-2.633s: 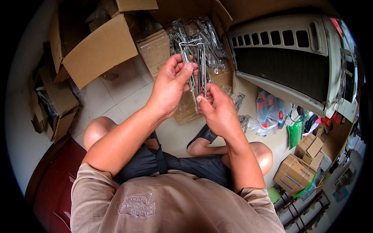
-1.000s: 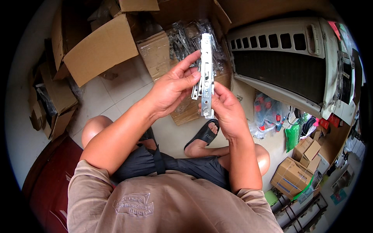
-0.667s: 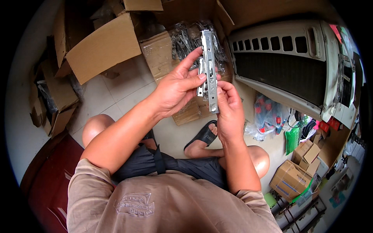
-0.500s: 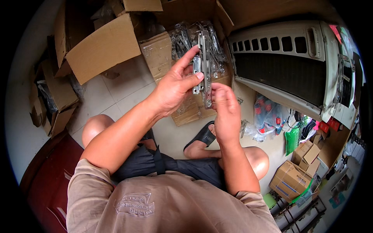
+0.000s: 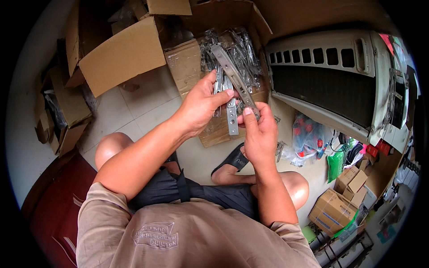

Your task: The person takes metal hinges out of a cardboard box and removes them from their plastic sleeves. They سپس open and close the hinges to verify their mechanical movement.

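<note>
Above the open box, a silvery metal hinge with long flat arms, which looks like a window friction hinge, is held between both hands. My left hand is closed around its lower left part, thumb on top. My right hand pinches the lower end of the slanting long arm between thumb and fingers. One shorter arm points down toward me between the hands. Beyond them, a pile of similar metal hinges, some in clear plastic, lies in a cardboard box.
Other open cardboard boxes stand at the left. A grey-white slotted housing lies to the right. Plastic bags, small cartons and loose metal pieces are on the floor at right, near my slippered foot.
The hinge's arms have swung apart from a folded, nearly upright bundle. Its long arm now slants to the upper left, and my right thumb has come onto its lower end.
</note>
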`<state>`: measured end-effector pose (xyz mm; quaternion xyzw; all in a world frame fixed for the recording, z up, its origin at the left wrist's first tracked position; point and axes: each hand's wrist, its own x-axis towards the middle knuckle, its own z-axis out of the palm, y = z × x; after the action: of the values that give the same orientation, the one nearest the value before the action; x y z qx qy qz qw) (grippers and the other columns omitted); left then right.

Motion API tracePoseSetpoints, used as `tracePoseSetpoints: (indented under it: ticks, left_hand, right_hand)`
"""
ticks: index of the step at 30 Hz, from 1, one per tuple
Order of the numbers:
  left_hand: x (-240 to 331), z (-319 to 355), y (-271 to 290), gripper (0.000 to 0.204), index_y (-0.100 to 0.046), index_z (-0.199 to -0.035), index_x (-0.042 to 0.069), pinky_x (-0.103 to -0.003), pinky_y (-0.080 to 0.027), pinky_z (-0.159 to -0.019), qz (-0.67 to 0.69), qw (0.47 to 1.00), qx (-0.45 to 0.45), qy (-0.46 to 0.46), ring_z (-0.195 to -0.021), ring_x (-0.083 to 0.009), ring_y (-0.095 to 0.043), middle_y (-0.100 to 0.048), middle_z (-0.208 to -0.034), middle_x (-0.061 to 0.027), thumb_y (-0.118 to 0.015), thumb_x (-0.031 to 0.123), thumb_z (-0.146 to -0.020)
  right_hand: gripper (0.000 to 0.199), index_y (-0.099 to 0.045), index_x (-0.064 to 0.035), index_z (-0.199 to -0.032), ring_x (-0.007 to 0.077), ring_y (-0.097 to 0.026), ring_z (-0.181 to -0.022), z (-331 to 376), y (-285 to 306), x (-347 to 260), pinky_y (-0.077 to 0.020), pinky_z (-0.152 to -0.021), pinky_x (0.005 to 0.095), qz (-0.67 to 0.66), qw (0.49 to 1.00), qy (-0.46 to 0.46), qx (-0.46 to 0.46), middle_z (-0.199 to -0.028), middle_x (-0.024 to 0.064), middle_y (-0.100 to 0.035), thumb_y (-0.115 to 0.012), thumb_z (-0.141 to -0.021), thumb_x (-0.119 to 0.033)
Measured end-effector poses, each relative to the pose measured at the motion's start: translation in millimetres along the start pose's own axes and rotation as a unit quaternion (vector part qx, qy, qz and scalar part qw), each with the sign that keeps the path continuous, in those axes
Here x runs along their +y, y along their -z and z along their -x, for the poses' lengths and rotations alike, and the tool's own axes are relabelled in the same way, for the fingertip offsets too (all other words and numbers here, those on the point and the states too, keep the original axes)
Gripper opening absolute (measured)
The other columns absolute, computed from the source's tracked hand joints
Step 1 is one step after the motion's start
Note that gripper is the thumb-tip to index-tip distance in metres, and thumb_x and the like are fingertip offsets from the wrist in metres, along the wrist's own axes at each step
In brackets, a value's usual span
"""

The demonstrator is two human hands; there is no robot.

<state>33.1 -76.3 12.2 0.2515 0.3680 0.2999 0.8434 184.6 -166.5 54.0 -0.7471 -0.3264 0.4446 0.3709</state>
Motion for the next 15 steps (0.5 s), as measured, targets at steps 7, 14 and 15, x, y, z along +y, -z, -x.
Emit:
tracePoseSetpoints:
  ticks: [7, 14, 15]
  left_hand:
    - [12.6, -1.1, -2.8, 0.046, -0.052, -0.146, 0.007, -0.027, -0.053, -0.089, -0.035, 0.999, 0.028, -0.009, -0.098, -0.0116, -0.066, -0.070, -0.116, -0.0037, -0.067, 0.008, -0.103]
    - [15.7, 3.6, -5.9, 0.060, -0.038, -0.158, 0.003, -0.029, -0.053, -0.089, -0.006, 0.999, -0.033, 0.016, -0.102, -0.0137, -0.065, -0.070, -0.123, -0.0072, -0.061, 0.001, -0.102]
    - [16.4, 2.5, -5.8, 0.061, -0.037, -0.158, 0.003, -0.029, -0.054, -0.091, 0.007, 0.999, -0.031, 0.027, -0.104, -0.0146, -0.066, -0.069, -0.124, -0.0076, -0.060, -0.001, -0.102]
  right_hand:
    - [0.019, -0.065, 0.0033, -0.116, 0.0149, -0.073, -0.084, -6.4, 4.4, 0.2, -0.0584, -0.079, 0.0311, -0.028, 0.998, 0.050, 0.015, -0.093, 0.0091, -0.078, -0.061, -0.108, -0.013]
    - [0.012, -0.070, -0.0026, -0.112, 0.0268, -0.075, -0.077, 9.6, 2.0, -5.1, -0.0566, -0.070, 0.0358, 0.116, 0.966, 0.206, 0.105, -0.087, 0.0148, -0.076, -0.067, -0.103, -0.010]
    - [0.011, -0.070, -0.0025, -0.112, 0.0274, -0.075, -0.077, 7.9, 2.4, -6.2, -0.0565, -0.069, 0.0361, 0.119, 0.962, 0.219, 0.117, -0.087, 0.0148, -0.075, -0.067, -0.103, -0.009]
